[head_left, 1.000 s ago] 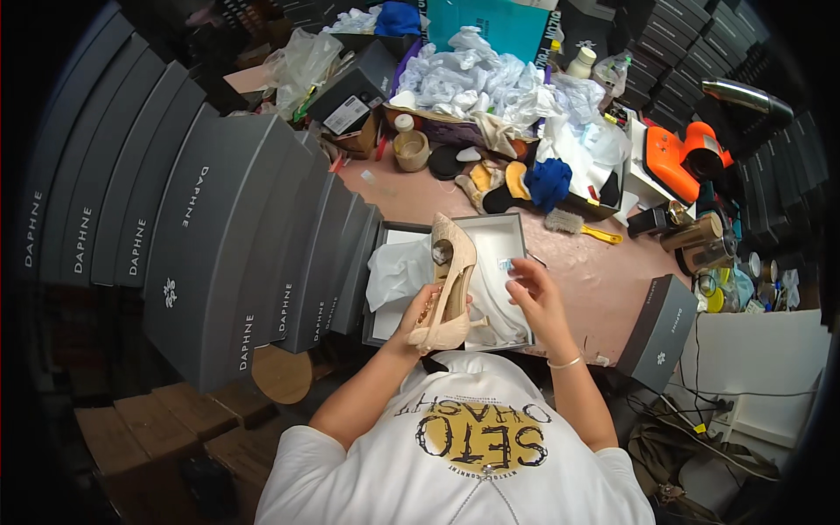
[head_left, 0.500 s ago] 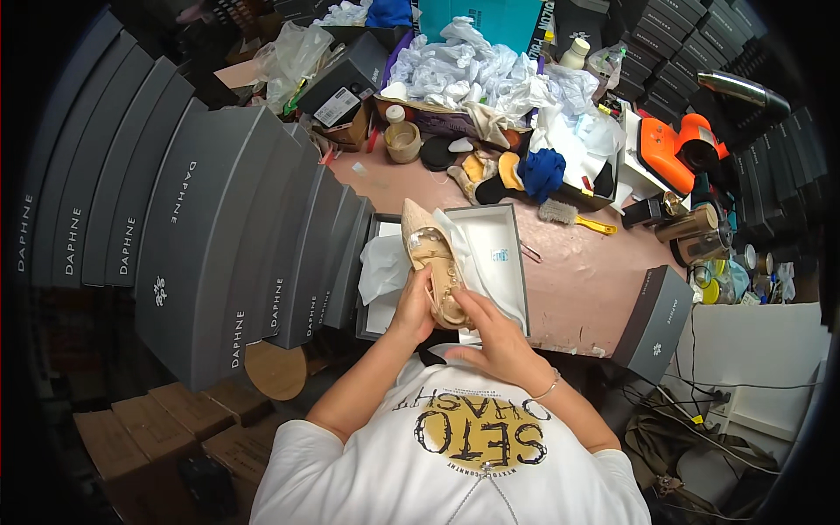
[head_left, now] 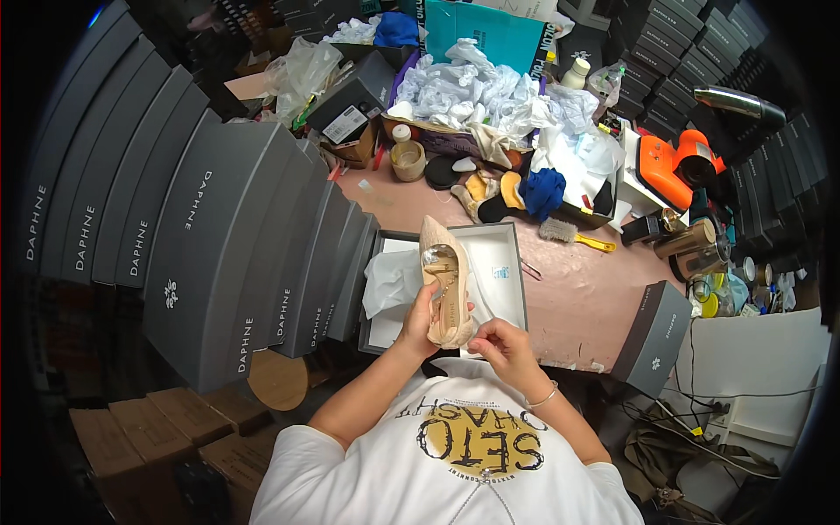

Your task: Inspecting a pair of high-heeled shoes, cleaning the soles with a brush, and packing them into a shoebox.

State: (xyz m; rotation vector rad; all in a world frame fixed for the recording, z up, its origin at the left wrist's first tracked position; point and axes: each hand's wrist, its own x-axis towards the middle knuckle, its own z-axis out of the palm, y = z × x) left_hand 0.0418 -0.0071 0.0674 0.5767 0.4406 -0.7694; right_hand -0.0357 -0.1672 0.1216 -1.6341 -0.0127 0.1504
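On the pink tabletop (head_left: 569,306), already opened: dark grey box (head_left: 499,245) with loose white paper (head_left: 391,284) inside. Held above, not yet set down — beige shoe (head_left: 452,306), toe pointing away, clasped by left hand (head_left: 418,325). Beside its heel end: right hand (head_left: 507,352), fingertips drawn together — pinching what, cannot tell.

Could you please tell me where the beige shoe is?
The head view shows the beige shoe near the centre, in the left hand, over the open box.
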